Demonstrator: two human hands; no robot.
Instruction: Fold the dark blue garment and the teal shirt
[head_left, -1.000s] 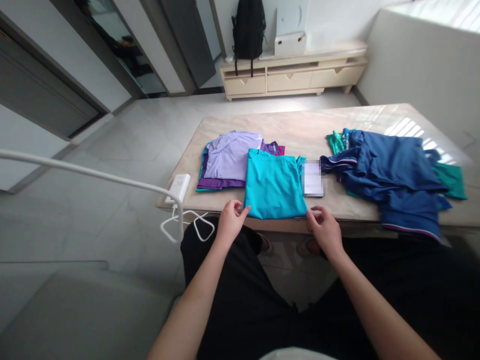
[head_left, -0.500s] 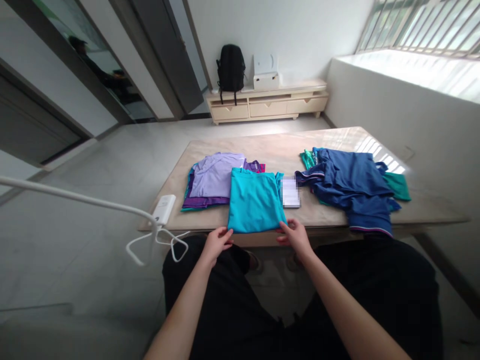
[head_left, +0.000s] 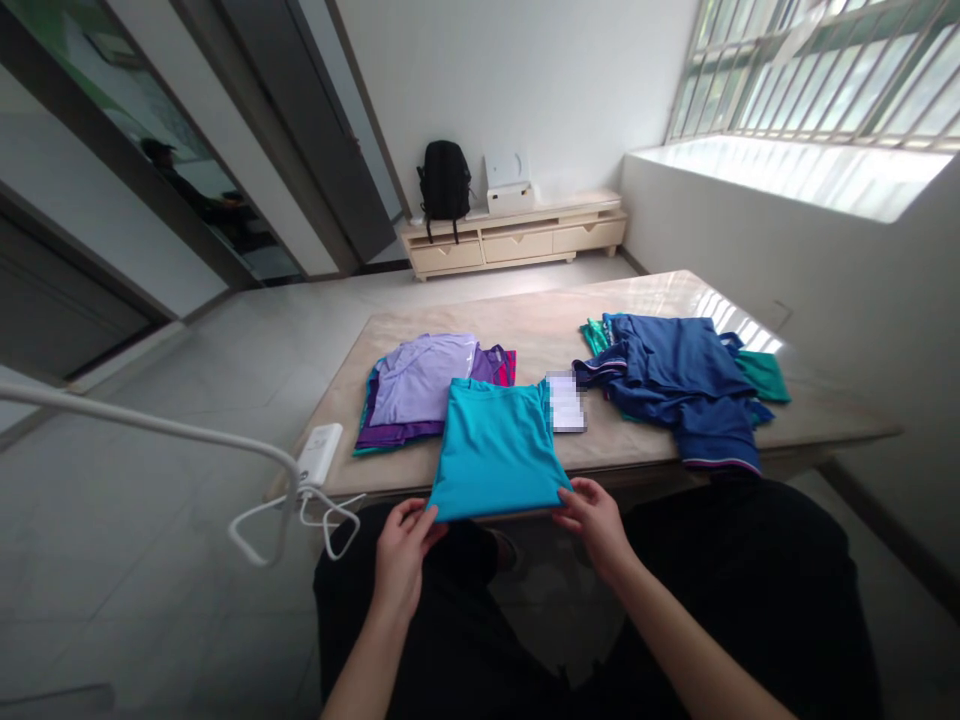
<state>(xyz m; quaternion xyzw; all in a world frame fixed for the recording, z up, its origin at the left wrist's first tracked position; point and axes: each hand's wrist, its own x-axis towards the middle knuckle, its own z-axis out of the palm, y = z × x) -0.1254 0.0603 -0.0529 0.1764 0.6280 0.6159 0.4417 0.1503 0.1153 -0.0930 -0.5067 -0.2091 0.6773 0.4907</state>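
A turquoise T-shirt [head_left: 499, 450], folded to a rough square, lies at the table's near edge with its lower edge drawn out past it. My left hand [head_left: 405, 540] pinches its near left corner. At the near right corner, my right hand [head_left: 594, 522] grips the cloth between thumb and fingers. Left of the shirt is a stack of folded clothes with a lilac shirt [head_left: 420, 378] on top. A white rectangular thing with a blurred face [head_left: 566, 403] touches the shirt's right side. Farther right lies a heap topped by a navy blue shirt [head_left: 667, 360].
A white power bank [head_left: 320, 455] with a looped white cable [head_left: 247, 540] sits at the table's left edge. Beyond the table [head_left: 525, 320] stands a low cabinet [head_left: 517, 245] bearing a black backpack [head_left: 444, 185] and a white box [head_left: 508, 195]. A person [head_left: 187, 195] shows at far left.
Both hands have pulled the turquoise shirt's near corners toward me and slightly apart, stretching its lower edge. The camera view has tilted up and shifted a little.
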